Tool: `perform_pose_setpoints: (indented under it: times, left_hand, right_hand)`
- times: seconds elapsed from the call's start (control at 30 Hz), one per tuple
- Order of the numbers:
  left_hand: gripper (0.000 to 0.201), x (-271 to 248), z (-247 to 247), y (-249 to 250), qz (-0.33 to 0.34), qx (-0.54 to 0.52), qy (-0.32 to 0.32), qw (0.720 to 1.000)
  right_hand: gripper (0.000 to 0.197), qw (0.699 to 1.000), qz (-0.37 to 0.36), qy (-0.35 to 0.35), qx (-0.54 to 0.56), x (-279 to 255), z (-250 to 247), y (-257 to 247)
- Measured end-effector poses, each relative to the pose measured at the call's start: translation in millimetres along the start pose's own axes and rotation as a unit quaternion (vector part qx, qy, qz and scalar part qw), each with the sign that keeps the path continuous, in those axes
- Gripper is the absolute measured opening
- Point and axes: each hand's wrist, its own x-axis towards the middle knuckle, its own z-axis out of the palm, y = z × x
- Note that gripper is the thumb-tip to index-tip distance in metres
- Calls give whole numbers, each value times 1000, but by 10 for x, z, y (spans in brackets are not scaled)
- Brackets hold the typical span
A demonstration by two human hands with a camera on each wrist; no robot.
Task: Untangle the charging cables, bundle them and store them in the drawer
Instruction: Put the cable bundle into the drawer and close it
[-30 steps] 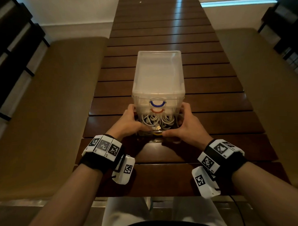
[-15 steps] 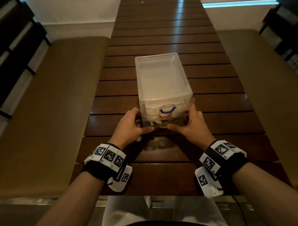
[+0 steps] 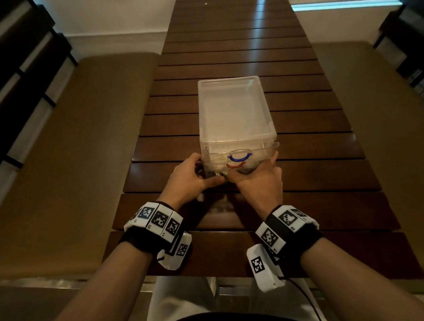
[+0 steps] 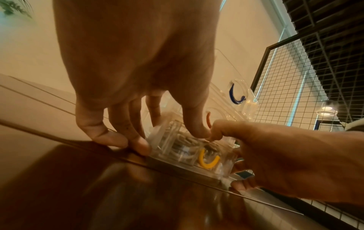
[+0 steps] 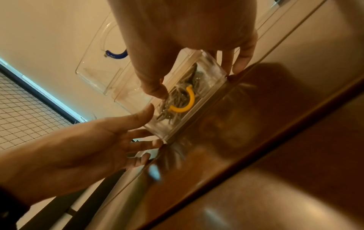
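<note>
While coiled cables (image 5: 178, 95) fill it, bottom drawer (image 5: 189, 99) between both hands' fingers (image 4: 138, 144), loosely spread.

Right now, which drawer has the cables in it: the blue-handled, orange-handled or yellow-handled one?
The bottom drawer, with the yellow handle. Grey cables show through its clear front; both hands touch it.

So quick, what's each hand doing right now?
Left hand: open, fingers pressing the bottom drawer front.
Right hand: open, fingers pressing the same drawer.
</note>
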Motion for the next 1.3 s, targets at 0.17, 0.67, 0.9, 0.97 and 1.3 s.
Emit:
perform_pose_setpoints:
  times: [0.17, 0.67, 0.9, 0.97, 1.3]
  left_hand:
    - [74, 3, 17, -1, 4, 5, -1, 1000]
    - [85, 122, 165, 21, -27, 9, 36, 999]
    - [90, 212, 241, -47, -40, -20, 44, 998]
    - [86, 248, 298, -134, -47, -11, 62, 997]
    - [75, 120, -5, -70, -67, -51, -61, 995]
  right_hand:
    - [92, 998, 30, -7, 47, 8, 14, -60]
    - [65, 994, 27, -64, 87, -20, -92, 119]
    - [76, 991, 25, -91, 98, -2, -189, 200]
    - [81, 992, 16, -85, 94, -20, -183, 219]
    - [69, 988, -9, -118, 96, 70, -273, 368]
